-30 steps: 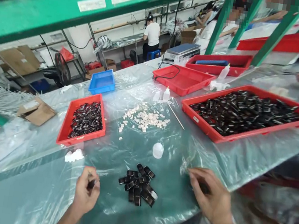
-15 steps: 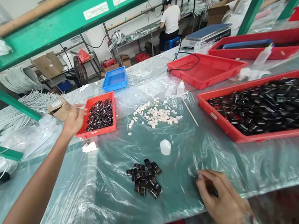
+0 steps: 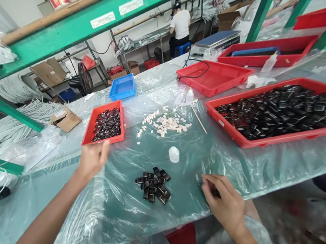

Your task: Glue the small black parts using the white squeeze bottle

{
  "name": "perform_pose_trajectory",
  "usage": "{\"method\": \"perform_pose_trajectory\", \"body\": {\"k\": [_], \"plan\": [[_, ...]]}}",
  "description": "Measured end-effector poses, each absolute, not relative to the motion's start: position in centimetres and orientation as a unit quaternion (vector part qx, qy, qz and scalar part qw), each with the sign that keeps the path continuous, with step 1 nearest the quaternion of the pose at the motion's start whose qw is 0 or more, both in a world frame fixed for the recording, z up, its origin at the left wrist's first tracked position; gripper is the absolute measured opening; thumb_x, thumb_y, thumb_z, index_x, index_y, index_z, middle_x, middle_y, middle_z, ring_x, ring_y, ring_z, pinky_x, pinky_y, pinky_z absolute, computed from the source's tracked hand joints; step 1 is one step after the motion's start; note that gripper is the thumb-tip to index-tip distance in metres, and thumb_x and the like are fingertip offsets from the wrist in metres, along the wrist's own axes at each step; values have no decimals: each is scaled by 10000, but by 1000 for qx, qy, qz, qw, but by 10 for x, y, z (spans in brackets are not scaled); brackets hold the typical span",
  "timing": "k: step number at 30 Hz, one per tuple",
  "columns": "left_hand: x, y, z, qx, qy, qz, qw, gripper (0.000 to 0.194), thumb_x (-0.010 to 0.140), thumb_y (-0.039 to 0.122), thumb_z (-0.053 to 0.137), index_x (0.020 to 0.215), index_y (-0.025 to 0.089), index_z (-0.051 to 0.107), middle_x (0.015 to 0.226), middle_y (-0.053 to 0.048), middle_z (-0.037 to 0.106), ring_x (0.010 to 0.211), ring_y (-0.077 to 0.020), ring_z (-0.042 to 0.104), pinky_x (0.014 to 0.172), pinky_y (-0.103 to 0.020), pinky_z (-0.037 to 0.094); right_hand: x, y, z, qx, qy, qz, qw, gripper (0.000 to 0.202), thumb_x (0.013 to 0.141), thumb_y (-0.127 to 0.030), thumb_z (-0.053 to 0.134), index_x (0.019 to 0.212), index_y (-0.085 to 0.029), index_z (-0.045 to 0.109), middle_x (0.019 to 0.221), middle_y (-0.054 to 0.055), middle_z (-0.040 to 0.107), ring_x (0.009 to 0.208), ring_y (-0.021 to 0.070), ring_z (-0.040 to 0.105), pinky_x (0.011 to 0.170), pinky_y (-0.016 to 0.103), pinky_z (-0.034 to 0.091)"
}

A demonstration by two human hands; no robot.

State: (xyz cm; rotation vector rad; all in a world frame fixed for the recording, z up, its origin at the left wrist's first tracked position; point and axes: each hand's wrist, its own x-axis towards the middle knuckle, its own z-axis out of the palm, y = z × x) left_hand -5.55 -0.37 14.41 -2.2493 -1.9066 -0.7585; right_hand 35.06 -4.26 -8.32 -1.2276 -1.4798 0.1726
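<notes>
Head view, looking down on a bench under clear plastic sheet [image 3: 126, 209]. Left hand [image 3: 92, 160] hangs over the near edge of the small red tray [image 3: 89, 130], fingers loosely spread and nothing in them. Right hand [image 3: 226, 203] lies on the sheet at the near right, fingers curled down over a small dark piece [image 3: 216, 193] — whether it is truly pinched or just covered, cannot tell.

Between the two hands sits a pile of black clips [image 3: 154, 185], roughly a dozen, too overlapped for an exact count. One white cap [image 3: 174, 154] stands just beyond the pile. Farther back, a scatter of small white bits [image 3: 165, 122], dozens of them, with one thin stick [image 3: 199, 120] lying to their right and one small dropper bottle [image 3: 189, 96] behind.

Trays — five red ones in sight: the small one holding black clips, a big red tray [image 3: 225, 128] at the right heaped with hundreds more, an empty-looking one with a black cable [image 3: 198, 76] across it, a fourth [image 3: 286, 44] behind it holding a blue flat thing, and a fifth [image 3: 323, 17] at the far right top. One blue bin [image 3: 122, 87] stands far left of centre. A second bottle [image 3: 270, 62] stands by the fourth tray.

One green beam [image 3: 82, 26] crosses overhead with two white labels; their print is too small to read. One person in a white top [image 3: 180, 23] sits at a far bench, back turned. One cardboard box [image 3: 65, 119] lies at the left.
</notes>
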Motion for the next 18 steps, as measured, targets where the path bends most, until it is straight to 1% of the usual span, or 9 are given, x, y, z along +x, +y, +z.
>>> {"method": "perform_pose_trajectory", "body": {"k": [4,6,8,11,13,14,16,18], "plan": [[-20,-19,75,-808,-563,-173,-25,361,1071,435,652,781,330,463,630,20,540,579,-226,533,641,-381,430,350,-47,-84,-533,-632,70,557,199,1128,-282,729,1038,-299,906,939,72,901,673,211,801,687,343,708],[-12,-30,46,-831,-536,-140,-58,216,1034,385,690,871,322,564,760,-32,691,666,-275,665,661,-413,529,353,-49,-86,-541,-628,83,554,190,1128,-315,735,1038,-293,901,941,75,892,677,209,791,691,342,707],[-12,-42,27,-842,-521,-121,-76,123,1031,347,691,930,312,630,901,-91,765,806,-339,769,713,-467,626,358,-44,-86,-552,-617,146,542,191,1125,-389,753,1063,-290,904,980,83,892,696,209,794,685,339,707],[-19,-55,12,-844,-517,-117,-87,24,1053,297,694,1034,310,703,1062,-144,794,1027,-434,828,891,-604,738,363,-22,-80,-544,-593,313,505,303,1086,-540,799,1224,-300,923,1049,92,900,768,226,833,706,334,726],[-23,-56,5,-842,-516,-125,-96,118,1051,246,696,1129,332,721,1167,-154,811,1125,-468,836,1022,-696,752,360,0,-71,-529,-587,374,486,437,1003,-597,867,1327,-308,916,1078,87,889,859,248,857,772,356,748],[-25,-55,2,-842,-513,-132,-103,177,1037,218,698,1156,348,716,1203,-150,817,1148,-475,841,1056,-721,752,355,11,-66,-524,-589,385,480,486,953,-595,903,1345,-307,914,1097,82,883,898,255,857,808,371,752],[-29,-49,-7,-841,-506,-149,-121,269,989,165,704,1151,379,687,1196,-122,824,1127,-469,860,1043,-720,768,342,29,-57,-515,-594,395,476,512,863,-553,958,1304,-295,918,1156,82,884,941,253,848,845,381,743],[-35,-44,-15,-838,-498,-171,-142,316,952,136,693,1120,401,652,1122,-84,821,1063,-449,878,995,-685,787,326,41,-54,-506,-592,406,478,479,821,-525,977,1224,-273,912,1183,90,903,960,249,853,857,371,737]]}}
